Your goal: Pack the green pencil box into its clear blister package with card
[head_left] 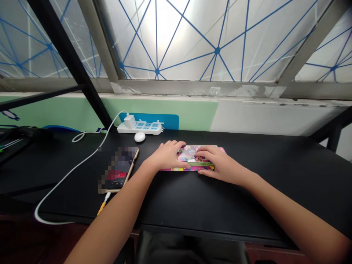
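A flat, pink, brightly printed pack (192, 156) lies on the black desk, and a green strip runs along its front part. I cannot tell whether it is a box, a case or a booklet. My left hand (170, 156) is closed around its left end, fingers toward the back and thumb at the front. Over the right part lies my right hand (216, 161), its fingers bent on the top face and its thumb by the front edge. Both hands cover portions of the pack.
Left of my left forearm lies a phone (119, 170), partly blurred, with a cable plugged in. A white power strip (148, 127) with a charger stands against the wall. Near it is a white rounded case (139, 137). A long white cable (82, 161) loops over the desk's left side.
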### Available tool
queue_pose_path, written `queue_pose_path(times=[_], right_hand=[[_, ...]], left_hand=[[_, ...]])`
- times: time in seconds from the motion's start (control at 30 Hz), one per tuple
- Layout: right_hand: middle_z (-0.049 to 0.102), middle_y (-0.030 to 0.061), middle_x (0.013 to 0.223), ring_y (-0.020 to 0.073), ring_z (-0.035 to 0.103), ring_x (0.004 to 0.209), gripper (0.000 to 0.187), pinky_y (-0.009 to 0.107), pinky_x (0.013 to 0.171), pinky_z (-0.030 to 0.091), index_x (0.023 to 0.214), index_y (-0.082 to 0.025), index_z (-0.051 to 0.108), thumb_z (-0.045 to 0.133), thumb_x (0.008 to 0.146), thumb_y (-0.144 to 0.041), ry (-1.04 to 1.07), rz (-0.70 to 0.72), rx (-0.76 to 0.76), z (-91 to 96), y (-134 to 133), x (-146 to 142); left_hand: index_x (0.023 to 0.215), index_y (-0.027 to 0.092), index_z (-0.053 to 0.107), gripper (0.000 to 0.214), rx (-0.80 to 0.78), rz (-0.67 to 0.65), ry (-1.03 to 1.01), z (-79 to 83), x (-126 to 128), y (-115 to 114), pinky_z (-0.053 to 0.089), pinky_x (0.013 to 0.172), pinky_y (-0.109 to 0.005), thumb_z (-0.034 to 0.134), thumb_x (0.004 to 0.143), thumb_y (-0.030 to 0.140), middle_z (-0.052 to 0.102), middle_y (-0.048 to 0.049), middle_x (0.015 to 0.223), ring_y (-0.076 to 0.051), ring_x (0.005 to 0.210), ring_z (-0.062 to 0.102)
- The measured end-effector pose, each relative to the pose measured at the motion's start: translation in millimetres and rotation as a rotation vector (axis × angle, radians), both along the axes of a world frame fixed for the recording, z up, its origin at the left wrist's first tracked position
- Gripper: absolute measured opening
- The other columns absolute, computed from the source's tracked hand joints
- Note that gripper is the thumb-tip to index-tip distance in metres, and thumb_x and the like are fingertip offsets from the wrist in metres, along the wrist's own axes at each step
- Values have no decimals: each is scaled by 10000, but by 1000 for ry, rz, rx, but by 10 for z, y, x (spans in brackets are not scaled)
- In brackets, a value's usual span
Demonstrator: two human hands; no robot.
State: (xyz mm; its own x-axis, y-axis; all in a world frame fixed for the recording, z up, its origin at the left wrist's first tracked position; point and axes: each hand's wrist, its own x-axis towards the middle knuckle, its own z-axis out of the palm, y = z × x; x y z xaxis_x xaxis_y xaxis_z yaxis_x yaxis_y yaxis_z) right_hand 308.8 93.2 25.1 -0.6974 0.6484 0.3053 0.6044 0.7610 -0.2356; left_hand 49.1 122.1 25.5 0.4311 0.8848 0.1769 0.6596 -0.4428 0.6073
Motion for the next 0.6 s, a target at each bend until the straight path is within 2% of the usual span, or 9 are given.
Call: queue_pose_path(times=[0.17,0.3,0.47,0.6], right_hand=[[520,138,1430,351,489,1302,607,528,1049,416,1358,-262,509,661,835,-530,-16,-144,-82,-32,138,154],[537,154,1387,352,528,1238,773,505,1027,430,1403,-224,449,702,763,-576,-46,-242,-170,-27,218,254],[551,149,1313,355,528,1183,786,502,1000,433,1406,-234,449,732,725,-509,-26,-252,1,-20,240,284],[559,147,1296,367,521,1178,805,526,1005,417,1422,-256,437,737,729,-536,-41,-268,122,-1,236,293]], left_hand=[[1249,311,638,781,42,-13,89,-33,15,12,333,1052,-496,838,559,617,636,-109,1197,-388,1137,536],[1300,293,614,793,85,-20,119,-22,39,-13,319,1049,-524,830,595,584,615,-127,1195,-404,1142,522],[1372,291,552,795,250,-27,130,2,118,-66,239,1106,-533,825,656,501,572,-130,1263,-385,1201,472],[1401,284,526,827,330,-25,98,-5,173,-78,125,1156,-553,854,652,410,540,-138,1315,-389,1249,435]])
